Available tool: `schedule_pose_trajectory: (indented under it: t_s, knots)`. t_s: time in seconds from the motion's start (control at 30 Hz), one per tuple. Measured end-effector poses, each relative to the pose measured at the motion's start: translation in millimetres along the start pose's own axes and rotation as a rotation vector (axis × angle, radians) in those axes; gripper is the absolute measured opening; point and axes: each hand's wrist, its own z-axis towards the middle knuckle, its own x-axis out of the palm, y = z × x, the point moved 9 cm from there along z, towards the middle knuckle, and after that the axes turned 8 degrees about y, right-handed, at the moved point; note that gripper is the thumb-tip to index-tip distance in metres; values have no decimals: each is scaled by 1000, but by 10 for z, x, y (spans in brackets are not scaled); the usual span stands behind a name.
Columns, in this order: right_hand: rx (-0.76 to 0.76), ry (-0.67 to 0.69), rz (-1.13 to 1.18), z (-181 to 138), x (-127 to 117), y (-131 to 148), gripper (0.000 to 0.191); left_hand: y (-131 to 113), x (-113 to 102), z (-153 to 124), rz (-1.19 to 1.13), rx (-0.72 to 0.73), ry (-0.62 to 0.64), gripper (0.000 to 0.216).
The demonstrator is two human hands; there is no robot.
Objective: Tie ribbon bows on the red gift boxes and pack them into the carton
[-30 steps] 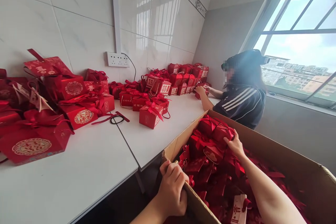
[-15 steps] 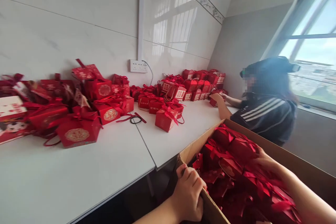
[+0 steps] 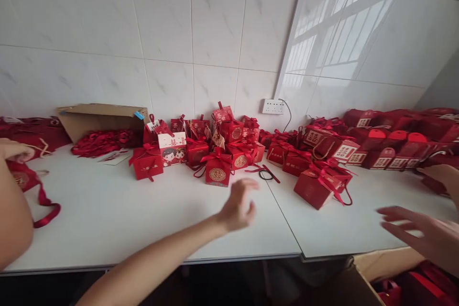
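My left hand (image 3: 237, 204) hovers over the white table's front part, fingers curled loosely and apart, holding nothing. It is nearest to a red gift box (image 3: 218, 172) with a gold round emblem and a ribbon bow. Farther right, my right hand (image 3: 418, 227) is spread above the cardboard carton (image 3: 383, 263), also with nothing in it. Red boxes (image 3: 421, 287) show inside that carton. Between my hands, on the table, a red box with a bow (image 3: 315, 186) stands in front of other boxes.
Red boxes (image 3: 380, 138) are stacked along the wall at right. A carton on its side (image 3: 103, 110) spills red ribbons (image 3: 102, 142). Black and red loops (image 3: 266, 173) lie near the table seam. A co-worker's arm (image 3: 14, 201) is at left, another person's hand (image 3: 444, 174) at right.
The view has swung left. My left hand has let go of the carton's edge and moved over the table. My right hand has come up out of the carton.
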Motion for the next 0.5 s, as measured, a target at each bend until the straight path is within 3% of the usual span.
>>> schedule_pose_trajectory:
  t_s: [0.07,0.13,0.17,0.23,0.3,0.4,0.5]
  knots:
    - [-227,418,10,-111,589,747,28,443,-415,-34,115,-105,-149,37]
    - [-413,661,48,-262,1121,1512,33,948,-795,-135,96,-316,-325,36]
    - [-469,717,88,-294,1359,1851,31,1209,-925,-218,39,-449,-395,36]
    - [-542,760,200,-277,1801,2416,33,1610,-1024,-373,-76,-629,-445,36]
    - [-558,727,385,-169,2155,2792,51,1844,-980,-481,-159,-702,-405,34]
    - [-543,607,557,12,2518,3034,84,1986,-802,-591,-260,-731,-288,32]
    - [-609,595,601,34,2740,3139,99,2001,-690,-641,-334,-745,-207,38]
